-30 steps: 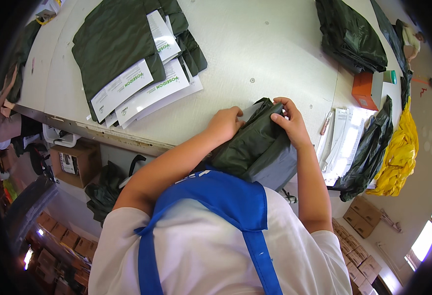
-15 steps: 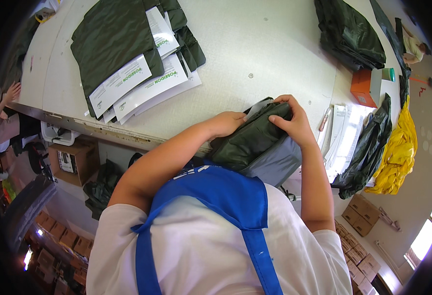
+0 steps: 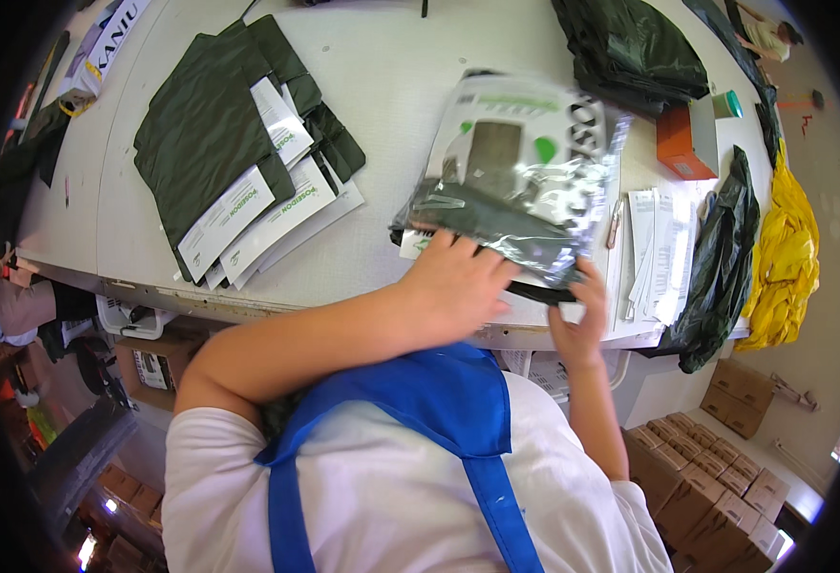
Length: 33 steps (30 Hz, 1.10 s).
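A clear plastic bag [image 3: 534, 143] with printed white, green and grey artwork lies on the table in front of me, smeared by motion. Folded dark green sheeting [image 3: 472, 215] shows through its lower part. My left hand [image 3: 463, 291] rests with spread fingers on the bag's near edge, the thumb off to one side. At the bag's near right corner, my right hand [image 3: 580, 320] pinches the edge between thumb and fingers. Further left lies a stack of folded dark green sheets [image 3: 200, 124], with white printed cards [image 3: 276, 222] sticking out.
An orange box [image 3: 687, 141] stands at the right, near a dark green plastic heap [image 3: 630, 57]. Paper slips [image 3: 657, 253] and a slim tool [image 3: 615, 224] lie right of the bag. Dark and yellow plastic [image 3: 790, 253] hangs at the table's right edge.
The dark green folded bundle I held against the table edge is no longer in that place. A clear printed bag now lies flat further forward, under my hands. My view has shifted slightly.
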Each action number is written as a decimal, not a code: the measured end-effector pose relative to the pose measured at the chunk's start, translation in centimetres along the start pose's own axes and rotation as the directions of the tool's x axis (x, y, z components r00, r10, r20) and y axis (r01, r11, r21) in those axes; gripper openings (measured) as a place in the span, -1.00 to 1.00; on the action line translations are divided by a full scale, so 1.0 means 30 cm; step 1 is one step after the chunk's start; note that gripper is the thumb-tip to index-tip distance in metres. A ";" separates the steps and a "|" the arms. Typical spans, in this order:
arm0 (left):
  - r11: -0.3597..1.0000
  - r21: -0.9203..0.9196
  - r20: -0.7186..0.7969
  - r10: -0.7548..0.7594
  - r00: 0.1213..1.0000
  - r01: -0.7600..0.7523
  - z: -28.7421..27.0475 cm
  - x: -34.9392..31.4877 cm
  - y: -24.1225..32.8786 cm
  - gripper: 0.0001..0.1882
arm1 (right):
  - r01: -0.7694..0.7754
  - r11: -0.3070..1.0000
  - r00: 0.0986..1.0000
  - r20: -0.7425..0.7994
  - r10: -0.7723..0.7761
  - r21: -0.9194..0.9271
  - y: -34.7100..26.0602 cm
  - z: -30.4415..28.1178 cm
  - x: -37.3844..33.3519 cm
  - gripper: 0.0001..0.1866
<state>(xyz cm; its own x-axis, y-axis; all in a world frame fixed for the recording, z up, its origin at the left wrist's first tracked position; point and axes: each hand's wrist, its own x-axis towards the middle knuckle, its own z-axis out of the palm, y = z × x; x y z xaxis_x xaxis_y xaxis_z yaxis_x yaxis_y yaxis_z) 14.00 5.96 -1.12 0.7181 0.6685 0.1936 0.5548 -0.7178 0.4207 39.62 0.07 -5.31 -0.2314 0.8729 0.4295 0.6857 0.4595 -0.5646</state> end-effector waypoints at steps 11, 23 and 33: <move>0.994 0.110 -0.271 0.049 0.961 -0.020 0.248 0.002 -0.108 -0.70 | 0.011 0.988 0.992 0.125 0.009 -0.154 -0.083 0.196 -0.070 -0.64; 0.978 -0.055 -0.210 0.185 0.960 -0.200 0.309 0.044 -0.062 -0.66 | -0.210 0.859 0.938 0.153 0.312 -0.467 -0.060 0.342 -0.003 -0.47; 0.984 -0.114 -0.179 0.112 0.977 -0.134 0.290 0.037 -0.038 -0.66 | -0.256 0.870 0.868 0.295 0.398 -0.422 -0.023 0.348 -0.022 -0.39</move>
<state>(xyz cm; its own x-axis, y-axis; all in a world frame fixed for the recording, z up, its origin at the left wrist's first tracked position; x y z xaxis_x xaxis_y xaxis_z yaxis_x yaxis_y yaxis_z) 17.82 5.83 -9.09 0.6890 0.6077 0.3950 0.4021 -0.7739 0.4893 32.11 0.90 -12.56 -0.1317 0.9895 -0.0601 0.9467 0.1075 -0.3037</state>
